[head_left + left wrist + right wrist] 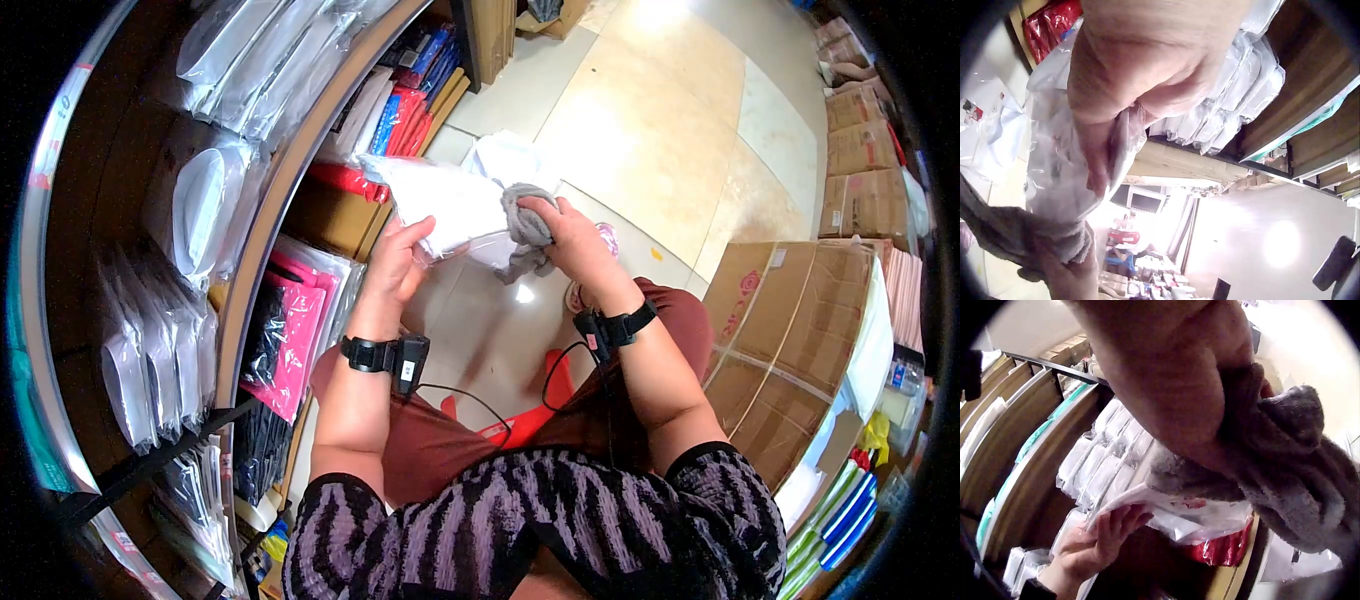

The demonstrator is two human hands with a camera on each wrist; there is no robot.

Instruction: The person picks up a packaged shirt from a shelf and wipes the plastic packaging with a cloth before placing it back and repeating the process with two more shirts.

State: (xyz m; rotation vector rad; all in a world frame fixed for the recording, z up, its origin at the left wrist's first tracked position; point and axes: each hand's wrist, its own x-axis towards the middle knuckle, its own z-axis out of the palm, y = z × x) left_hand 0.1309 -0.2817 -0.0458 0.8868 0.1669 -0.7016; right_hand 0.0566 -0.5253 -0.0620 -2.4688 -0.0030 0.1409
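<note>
A white item in a clear plastic bag (445, 205) is held out in front of the person's knees. The left hand (397, 262) grips its near left edge, thumb on top and fingers beneath; the left wrist view shows the thumb along the clear film of the bag. In the right hand (578, 245) is a bunched grey cloth (528, 232), lying against the right end of the bag. Folds of the cloth (1297, 469) hang from the right fingers in the right wrist view. Part of the bag's right side is hidden behind the cloth.
Shelves with bagged white goods (140, 340) line the left, and pink packages (300, 320) sit lower there. A large cardboard box (790, 340) stands at the right. Tiled floor (640, 120) stretches ahead. Another white package (505, 155) lies beyond the hands.
</note>
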